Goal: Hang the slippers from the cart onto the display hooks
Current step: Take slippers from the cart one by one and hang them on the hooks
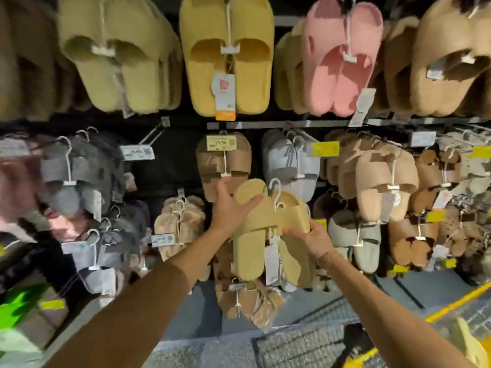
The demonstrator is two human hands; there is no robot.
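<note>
A wall of display hooks (159, 127) filled nearly the whole view, hung with slippers in rows. The landmark was taken to be the tan pair of slippers (261, 232) held at the centre, in front of the wall.

Above that pair, a top row was seen: olive-yellow slippers (117, 57) up and to the left, mustard slippers (225, 54) straight above, pink slippers (340, 62) up and to the right, and brown fluffy ones (449, 57) further right. Just behind and above the held pair, a brown pair (225, 166) hung under a yellow price label (221, 142); a pale grey pair (292, 163) hung beside it to the right. Grey slippers (79, 171) were seen well to the left, peach ones (382, 179) to the right. Below and to the right of the held pair, a wire cart (313, 338) with a yellow rim was partly visible.

The tan pair was joined by a white plastic hanger (276, 192), its hook pointing up, not seen on any display hook. The left hand (231, 208) was laid against the pair's upper left, thumb on the heel end, fingers behind. The right hand (310, 237) gripped the right slipper's strap edge, fingers curled round it. A paper tag (272, 264) hung down between the two slippers.
</note>
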